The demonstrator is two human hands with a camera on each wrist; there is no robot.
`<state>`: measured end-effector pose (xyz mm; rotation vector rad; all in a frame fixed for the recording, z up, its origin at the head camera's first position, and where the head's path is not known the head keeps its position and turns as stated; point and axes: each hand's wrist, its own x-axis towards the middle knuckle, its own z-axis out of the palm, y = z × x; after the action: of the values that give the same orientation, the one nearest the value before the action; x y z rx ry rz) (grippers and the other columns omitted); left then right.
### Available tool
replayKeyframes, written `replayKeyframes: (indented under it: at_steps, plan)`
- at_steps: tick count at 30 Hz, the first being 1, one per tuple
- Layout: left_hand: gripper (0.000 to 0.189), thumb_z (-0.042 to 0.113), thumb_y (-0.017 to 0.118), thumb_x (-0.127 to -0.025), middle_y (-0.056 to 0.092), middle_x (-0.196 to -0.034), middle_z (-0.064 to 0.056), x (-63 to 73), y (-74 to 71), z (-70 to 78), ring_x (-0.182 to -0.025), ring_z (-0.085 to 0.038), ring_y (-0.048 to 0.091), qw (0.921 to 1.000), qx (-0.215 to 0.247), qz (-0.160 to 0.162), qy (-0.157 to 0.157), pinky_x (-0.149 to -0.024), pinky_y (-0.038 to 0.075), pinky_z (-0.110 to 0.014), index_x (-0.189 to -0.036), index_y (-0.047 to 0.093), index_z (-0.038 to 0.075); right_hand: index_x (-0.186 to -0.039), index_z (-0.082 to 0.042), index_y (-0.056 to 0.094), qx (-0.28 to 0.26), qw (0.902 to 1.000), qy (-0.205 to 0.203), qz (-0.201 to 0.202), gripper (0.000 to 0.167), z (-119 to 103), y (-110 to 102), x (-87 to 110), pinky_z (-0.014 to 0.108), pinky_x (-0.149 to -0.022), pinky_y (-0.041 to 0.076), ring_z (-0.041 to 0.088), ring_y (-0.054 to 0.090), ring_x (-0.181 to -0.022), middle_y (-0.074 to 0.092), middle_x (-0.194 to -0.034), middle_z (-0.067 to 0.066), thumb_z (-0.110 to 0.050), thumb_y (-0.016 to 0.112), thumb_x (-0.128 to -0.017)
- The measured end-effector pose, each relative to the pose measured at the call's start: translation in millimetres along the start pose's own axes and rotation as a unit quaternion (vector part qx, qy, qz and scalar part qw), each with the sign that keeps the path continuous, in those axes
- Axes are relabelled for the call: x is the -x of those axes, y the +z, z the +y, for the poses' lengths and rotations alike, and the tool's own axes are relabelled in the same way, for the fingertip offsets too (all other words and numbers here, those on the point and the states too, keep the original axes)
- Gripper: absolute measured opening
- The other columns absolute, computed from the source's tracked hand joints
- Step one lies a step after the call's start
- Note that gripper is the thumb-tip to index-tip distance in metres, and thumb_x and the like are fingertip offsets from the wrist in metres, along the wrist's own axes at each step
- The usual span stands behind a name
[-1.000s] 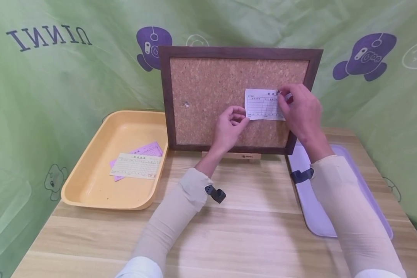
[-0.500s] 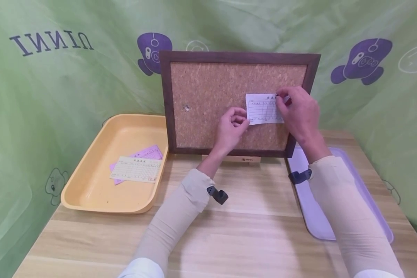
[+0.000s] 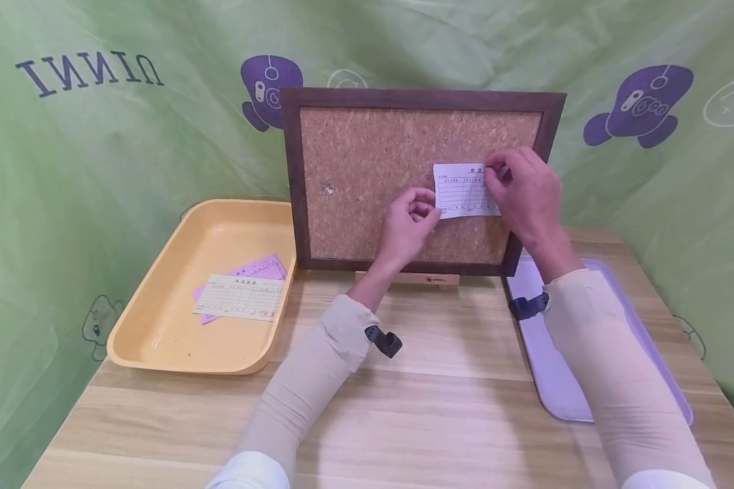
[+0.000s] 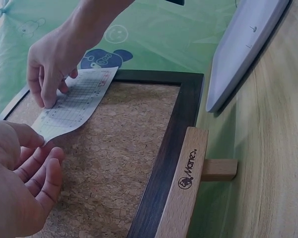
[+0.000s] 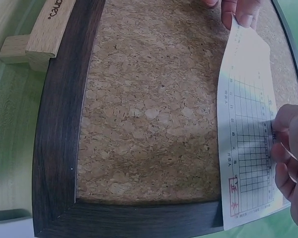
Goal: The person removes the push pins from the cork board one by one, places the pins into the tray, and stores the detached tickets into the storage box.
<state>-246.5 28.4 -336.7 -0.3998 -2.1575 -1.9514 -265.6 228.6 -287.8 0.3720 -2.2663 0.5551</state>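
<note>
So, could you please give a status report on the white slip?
Left grip pinching slip by lower corner; right grip at its top edge. Corkboard behind; nothing visibly blocking.

Left hand [image 3: 407, 221] low, right hand [image 3: 531, 195] slightly higher, both out front in a pinch.

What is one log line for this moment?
left grip: pinches paper, lower-left corner; right grip: at paper's top edge; board: behind paper; yellow tray: two slips

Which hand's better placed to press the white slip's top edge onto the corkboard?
Right, probably: the right hand is at the top edge of the white slip, in front of the corkboard; the left hand pinches the lower left corner.
</note>
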Motion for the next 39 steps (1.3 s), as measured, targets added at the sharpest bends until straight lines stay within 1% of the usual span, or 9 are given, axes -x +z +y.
replayKeyframes:
  at_steps: [9, 18, 25, 32, 35, 39]
  plan:
    - [0.02, 0.003, 0.073, -0.094, 0.07, -0.084, -0.003, -0.5, 0.9, -0.6, -0.067, -0.016, 0.064, 1.0, -0.004, 0.001, 0.001, -0.061, 0.056, -0.027, -0.113, 0.067, 0.003, -0.102, 0.0, 0.073, 0.008, 0.9999, 0.002, -0.006, 0.014, 1.0, 1.3, -1.1, 0.038, -0.069, 0.045, 0.03, 0.064, -0.084, 0.067, -0.097, 0.016, -0.01, 0.064, -0.099]
    - [0.019, 0.002, 0.073, -0.094, 0.07, -0.083, -0.005, -0.9, 0.5, -0.8, -0.065, -0.016, 0.063, 1.0, 0.004, 0.002, 0.002, -0.059, 0.054, -0.026, -0.112, 0.067, 0.001, -0.101, -0.001, 0.071, 0.01, 0.9999, -0.009, -0.004, 0.012, 2.7, 2.4, -1.3, 0.036, -0.068, 0.043, 0.03, 0.063, -0.084, 0.066, -0.096, 0.015, -0.009, 0.063, -0.097]
    - [0.017, 0.004, 0.073, -0.094, 0.07, -0.082, -0.003, -0.4, 2.9, -0.7, -0.064, -0.016, 0.064, 1.0, 0.006, 0.005, -0.004, -0.057, 0.053, -0.026, -0.11, 0.068, 0.002, -0.102, -0.001, 0.069, 0.01, 0.9996, 0.005, -0.024, 0.008, -0.5, 1.1, -1.3, 0.041, -0.071, 0.045, 0.03, 0.062, -0.088, 0.065, -0.098, 0.016, -0.006, 0.064, -0.097]
    - [0.017, 0.004, 0.074, -0.094, 0.069, -0.082, -0.003, 1.4, 2.4, 0.0, -0.063, -0.015, 0.062, 0.9999, 0.003, 0.006, -0.013, -0.055, 0.052, -0.025, -0.11, 0.067, 0.003, -0.104, -0.001, 0.067, 0.003, 0.9993, 0.011, -0.036, 0.009, -2.9, 0.0, -1.0, 0.041, -0.073, 0.045, 0.03, 0.062, -0.089, 0.065, -0.099, 0.016, -0.003, 0.063, -0.097]
    - [0.017, 0.004, 0.074, -0.094, 0.069, -0.081, -0.002, 1.5, 2.2, -0.4, -0.063, -0.016, 0.062, 0.9999, 0.007, 0.005, -0.014, -0.054, 0.052, -0.026, -0.11, 0.067, 0.003, -0.104, 0.0, 0.067, -0.003, 0.9993, 0.01, -0.036, 0.009, -2.7, 0.1, -0.8, 0.041, -0.073, 0.045, 0.03, 0.062, -0.089, 0.065, -0.099, 0.016, -0.002, 0.062, -0.097]
    - [0.017, 0.003, 0.073, -0.094, 0.069, -0.08, -0.003, 1.1, 1.8, -1.3, -0.063, -0.02, 0.065, 0.9997, 0.012, 0.005, -0.019, -0.054, 0.054, -0.028, -0.11, 0.067, 0.004, -0.104, 0.0, 0.066, -0.003, 0.9991, 0.01, -0.04, 0.009, -2.4, 0.2, -0.5, 0.043, -0.075, 0.046, 0.031, 0.061, -0.09, 0.064, -0.1, 0.017, -0.002, 0.062, -0.097]
